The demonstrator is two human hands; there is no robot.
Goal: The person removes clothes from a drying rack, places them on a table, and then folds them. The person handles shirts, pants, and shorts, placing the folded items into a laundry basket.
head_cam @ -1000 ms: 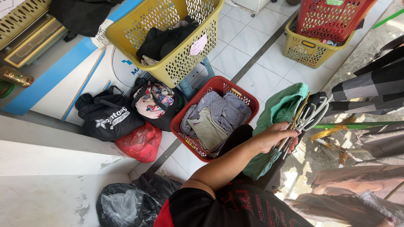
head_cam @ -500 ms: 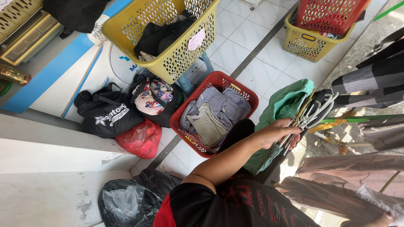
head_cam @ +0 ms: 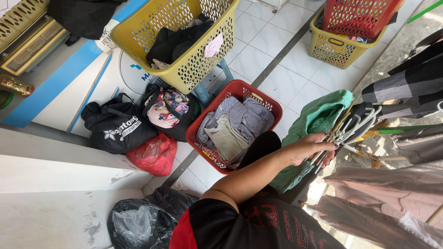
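My left hand (head_cam: 308, 150) reaches out to the right and is closed around a bundle of white and grey clothes hangers (head_cam: 351, 127). The hangers lie against a green garment (head_cam: 320, 116) that hangs down beside the hand. Just left of my forearm, a red laundry basket (head_cam: 264, 96) stands on the tiled floor, holding folded grey and beige clothes (head_cam: 233, 127). My right hand is out of sight.
A yellow basket (head_cam: 194, 69) with dark clothes stands on a blue stool. Black bags (head_cam: 117, 131), a red plastic bag (head_cam: 154, 154) and a black bin bag (head_cam: 138, 223) lie along the white ledge. Stacked red and yellow baskets (head_cam: 344, 48) stand far right. Garments (head_cam: 397, 189) hang at the right.
The view has shifted slightly. My left hand keeps its hold on the hangers in nearly the same place beside the green garment.
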